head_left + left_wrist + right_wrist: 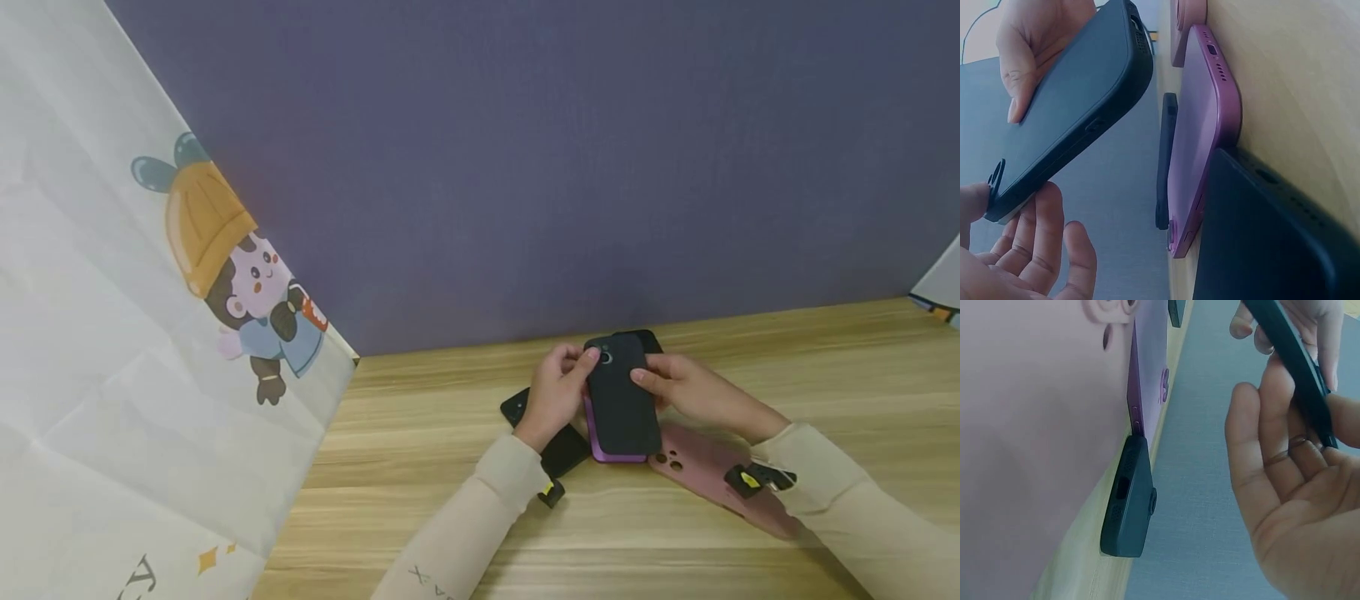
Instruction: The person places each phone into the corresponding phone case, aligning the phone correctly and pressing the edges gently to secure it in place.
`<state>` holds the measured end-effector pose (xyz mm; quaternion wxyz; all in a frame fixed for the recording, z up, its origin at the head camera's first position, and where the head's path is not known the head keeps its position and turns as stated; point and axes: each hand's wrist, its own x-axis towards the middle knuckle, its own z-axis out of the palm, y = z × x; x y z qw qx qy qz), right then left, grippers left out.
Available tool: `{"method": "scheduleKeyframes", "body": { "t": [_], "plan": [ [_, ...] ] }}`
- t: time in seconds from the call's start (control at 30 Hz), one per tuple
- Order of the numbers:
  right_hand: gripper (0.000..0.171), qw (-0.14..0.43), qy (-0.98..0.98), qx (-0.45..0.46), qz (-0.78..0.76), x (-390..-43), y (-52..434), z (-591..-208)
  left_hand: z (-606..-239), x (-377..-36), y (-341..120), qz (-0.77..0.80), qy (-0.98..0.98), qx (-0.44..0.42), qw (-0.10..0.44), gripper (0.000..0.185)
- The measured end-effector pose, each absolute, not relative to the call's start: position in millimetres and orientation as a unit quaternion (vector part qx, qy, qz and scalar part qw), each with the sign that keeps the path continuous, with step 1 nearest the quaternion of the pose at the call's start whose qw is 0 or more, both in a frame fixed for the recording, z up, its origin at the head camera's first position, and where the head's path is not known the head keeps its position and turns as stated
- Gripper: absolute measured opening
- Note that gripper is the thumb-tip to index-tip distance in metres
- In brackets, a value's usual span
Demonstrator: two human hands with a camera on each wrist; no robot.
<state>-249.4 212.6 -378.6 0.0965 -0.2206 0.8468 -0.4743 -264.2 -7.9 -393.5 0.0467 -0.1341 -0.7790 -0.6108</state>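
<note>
Both hands grip the dark phone case (pixel 621 398), lifted just above the tabletop (pixel 420 467): left hand (pixel 558 392) at its camera end, right hand (pixel 678 387) along the side. Below lies a purple phone (pixel 600 446). Keeping the case level looks wise.

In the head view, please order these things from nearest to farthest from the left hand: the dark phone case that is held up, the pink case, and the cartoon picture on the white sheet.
1. Dark phone case: the left hand grips its left edge.
2. Pink case: on the table, beyond the dark case to the right, under the right wrist.
3. Cartoon picture: far to the left, on the white sheet.
</note>
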Motion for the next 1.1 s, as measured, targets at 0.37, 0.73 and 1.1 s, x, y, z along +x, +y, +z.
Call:
{"method": "scheduleKeyframes", "body": {
  "t": [0.37, 0.73, 1.1],
  "plan": [
    [0.035, 0.102, 0.851, -0.21, -0.471, -246, 209, -379, -394, -261, -11, -0.607, -0.782, -0.131, 0.051, 0.032],
    [0.036, 0.107, 0.834, -0.219, -0.496, -242, 206, -382, -395, -260, -13, -0.608, -0.781, -0.133, 0.048, 0.029],
    [0.039, 0.121, 0.821, -0.222, -0.511, -238, 206, -380, -396, -258, -13, -0.599, -0.788, -0.129, 0.05, 0.027]
  ]
}}
